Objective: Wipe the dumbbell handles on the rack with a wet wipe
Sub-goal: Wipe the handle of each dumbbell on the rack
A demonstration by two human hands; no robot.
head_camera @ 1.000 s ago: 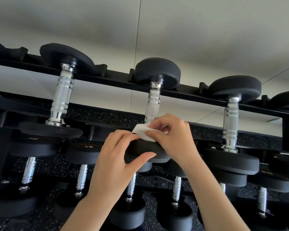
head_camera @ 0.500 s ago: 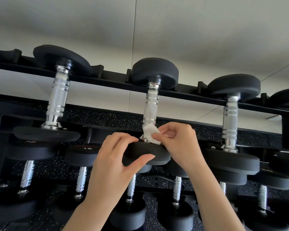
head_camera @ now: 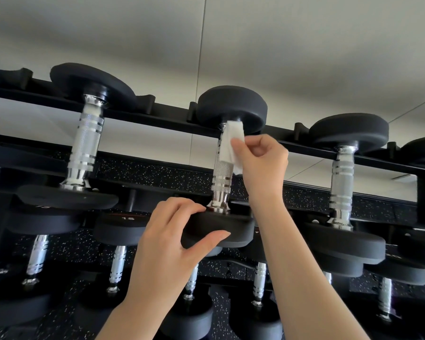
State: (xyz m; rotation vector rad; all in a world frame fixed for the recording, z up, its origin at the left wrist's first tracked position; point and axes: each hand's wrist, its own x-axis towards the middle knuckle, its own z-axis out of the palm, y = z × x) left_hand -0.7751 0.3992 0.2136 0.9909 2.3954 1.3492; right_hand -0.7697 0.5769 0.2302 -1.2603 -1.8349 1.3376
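Note:
A black dumbbell with a chrome handle (head_camera: 222, 177) lies on the top tier of the rack (head_camera: 157, 114), in the middle of the view. My right hand (head_camera: 263, 163) pinches a folded white wet wipe (head_camera: 231, 143) against the upper part of that handle, just under the far head (head_camera: 231, 109). My left hand (head_camera: 172, 241) grips the near head (head_camera: 221, 231) of the same dumbbell, fingers on top and thumb on its front edge.
Two more chrome-handled dumbbells lie on the top tier, one to the left (head_camera: 86, 143) and one to the right (head_camera: 341, 182). Lower tiers hold several further dumbbells (head_camera: 118, 266). A pale wall (head_camera: 280, 45) rises behind the rack.
My right hand has slid the wipe up the handle from its bottom end near the front head to just under the far head. My left hand keeps its grip on the near head.

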